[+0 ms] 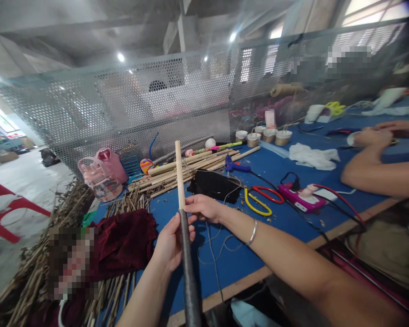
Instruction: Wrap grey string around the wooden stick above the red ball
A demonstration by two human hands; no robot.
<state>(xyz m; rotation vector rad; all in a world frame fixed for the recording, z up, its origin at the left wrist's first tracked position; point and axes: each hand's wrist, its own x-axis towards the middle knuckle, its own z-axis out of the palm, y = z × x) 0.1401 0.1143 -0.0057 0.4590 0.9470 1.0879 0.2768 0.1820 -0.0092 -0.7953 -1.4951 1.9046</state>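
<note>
A long rod runs up the middle of the view, with a pale wooden stick [180,177] as its upper part and a dark grey pole [189,277] below. Whether the stick sits inside the dark part or is wrapped by it, I cannot tell. My left hand [170,240] is closed around the dark pole just below the join. At the join, the fingers of my right hand [202,209] pinch the rod from the right. A thin grey cord [211,250] hangs below my right hand and trails over the blue table [240,277].
Behind lie several wooden sticks [204,164], a black cloth [214,185], a blue glue gun [236,165] and red-yellow scissors [259,200]. Dry stalks [27,272] and a maroon cloth [122,245] are left. A magenta power strip [301,197] and a co-worker's hands [375,136] are right.
</note>
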